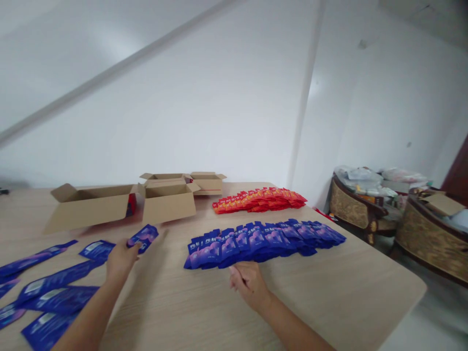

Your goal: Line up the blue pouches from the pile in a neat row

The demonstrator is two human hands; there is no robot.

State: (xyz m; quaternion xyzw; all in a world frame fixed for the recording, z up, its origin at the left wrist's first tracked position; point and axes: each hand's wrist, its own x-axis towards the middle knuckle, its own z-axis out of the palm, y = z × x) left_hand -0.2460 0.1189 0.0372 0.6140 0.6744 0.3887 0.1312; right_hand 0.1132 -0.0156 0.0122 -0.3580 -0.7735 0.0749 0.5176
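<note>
My left hand [122, 258] is closed on a blue-and-purple pouch [146, 237], gripping its near end above the table at left centre. Several loose blue pouches [54, 280] lie scattered and overlapping beside and under my left forearm. At centre right, blue pouches overlap in a long fanned row [256, 241], printed fronts upward. My right hand [250, 285] is just in front of this row, its fingers curled in and nothing visible in them. Whether it touches the nearest pouches, I cannot tell.
Behind the blue row lies a similar row of red-orange pouches [259, 200]. Open cardboard boxes stand at the back left, among them a wide one [97, 207] and a smaller one [170, 202]. Beyond the table's right edge are patterned armchairs [356, 212] piled with bags.
</note>
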